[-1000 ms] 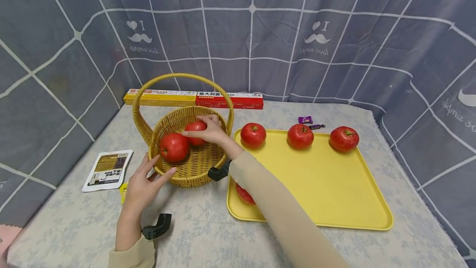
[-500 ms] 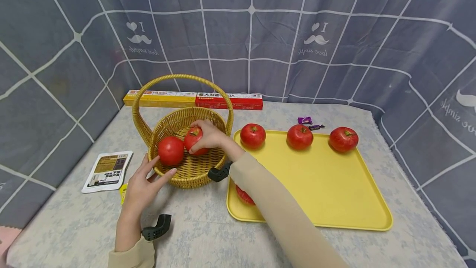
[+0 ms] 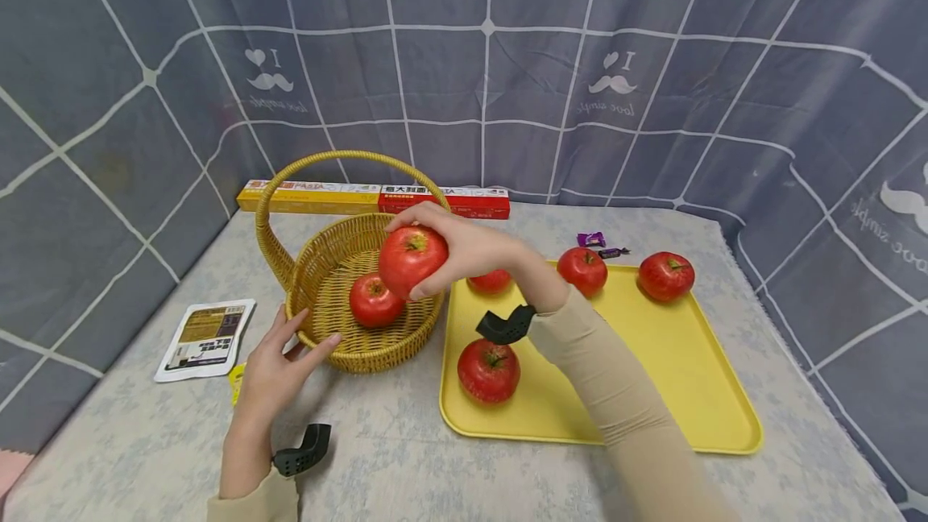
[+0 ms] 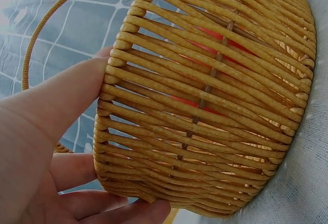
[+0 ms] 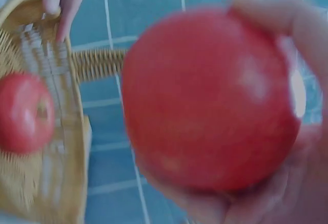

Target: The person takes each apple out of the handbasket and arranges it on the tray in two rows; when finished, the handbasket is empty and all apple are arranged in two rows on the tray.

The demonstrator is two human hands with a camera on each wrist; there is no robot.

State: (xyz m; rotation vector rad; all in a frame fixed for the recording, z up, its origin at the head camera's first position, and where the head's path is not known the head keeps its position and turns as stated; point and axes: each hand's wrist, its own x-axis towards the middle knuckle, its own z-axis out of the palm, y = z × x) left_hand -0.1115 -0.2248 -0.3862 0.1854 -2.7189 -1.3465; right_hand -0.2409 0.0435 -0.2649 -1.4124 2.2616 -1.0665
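Observation:
My right hand [image 3: 478, 246] grips a red apple [image 3: 412, 260], raised over the right rim of the wicker basket [image 3: 380, 359]. In the right wrist view this apple [image 5: 210, 101] fills the middle, thumb and fingers around it. Another red apple [image 3: 375, 301] lies inside on the basket floor. At the basket's front left, my left hand [image 3: 271, 373] holds the rim between thumb and fingers. The left wrist view shows this hand [image 4: 36, 137] against the woven wall [image 4: 205, 90], with patches of red behind the gaps. The tall basket handle [image 3: 348, 155] arches over the top.
Right of the basket lies a yellow tray [image 3: 674, 369] carrying several apples, one [image 3: 489, 371] at its near left. Behind stand yellow [image 3: 312, 198] and red [image 3: 471, 204] pasta boxes. Purple-wrapped candies [image 3: 590, 239] lie beyond the tray, and a white pouch [image 3: 205, 341] on the left.
My right hand has lifted one apple up out of the basket and rightward. The other apple has shifted right on the basket floor. My left hand has stayed at the rim.

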